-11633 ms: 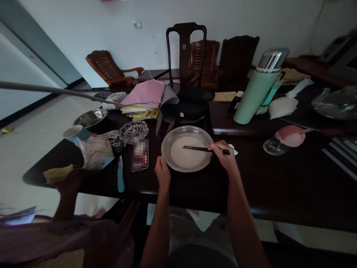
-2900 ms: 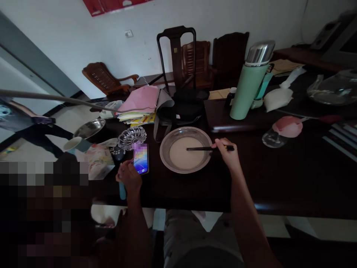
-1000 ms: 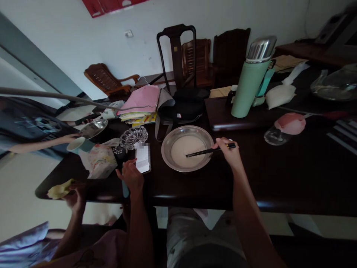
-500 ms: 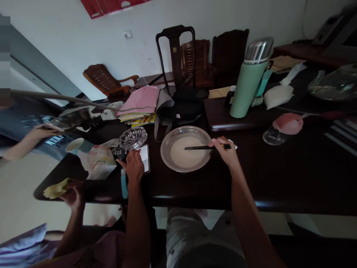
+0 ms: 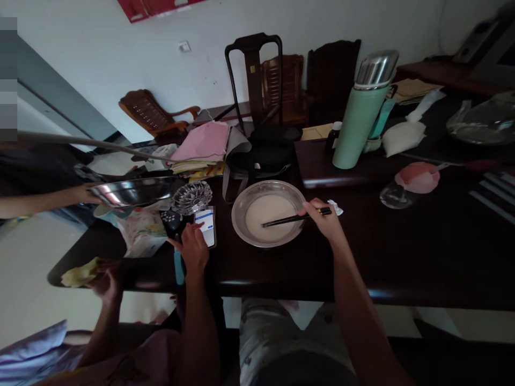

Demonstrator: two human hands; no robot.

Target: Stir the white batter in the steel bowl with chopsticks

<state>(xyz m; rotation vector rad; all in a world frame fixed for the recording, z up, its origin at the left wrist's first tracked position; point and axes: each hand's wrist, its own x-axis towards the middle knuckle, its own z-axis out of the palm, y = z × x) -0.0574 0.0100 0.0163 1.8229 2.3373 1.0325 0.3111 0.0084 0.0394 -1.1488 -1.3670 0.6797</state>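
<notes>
My right hand [image 5: 323, 216] is closed around a pair of dark chopsticks [image 5: 281, 220], held at their right ends. Their tips reach into a whitish liquid [image 5: 265, 212] in a wide steel basin [image 5: 237, 225]. The basin rests on the dark table in front of my lap. Just past my knuckles lies a crumpled white scrap [image 5: 335, 207]. My left hand is out of view.
On my left, a seated person's hand [image 5: 195, 244] touches a phone [image 5: 208, 228]; their other holds yellowish food [image 5: 80, 273]. A standing person holds a steel bowl [image 5: 132, 193] near a glass dish [image 5: 193, 197]. A green thermos [image 5: 356, 123] and pink-topped container [image 5: 416, 178] stand right.
The chopstick tips have shifted slightly left and nearer to me in the liquid. At the left, the standing person's steel bowl has come in over the table.
</notes>
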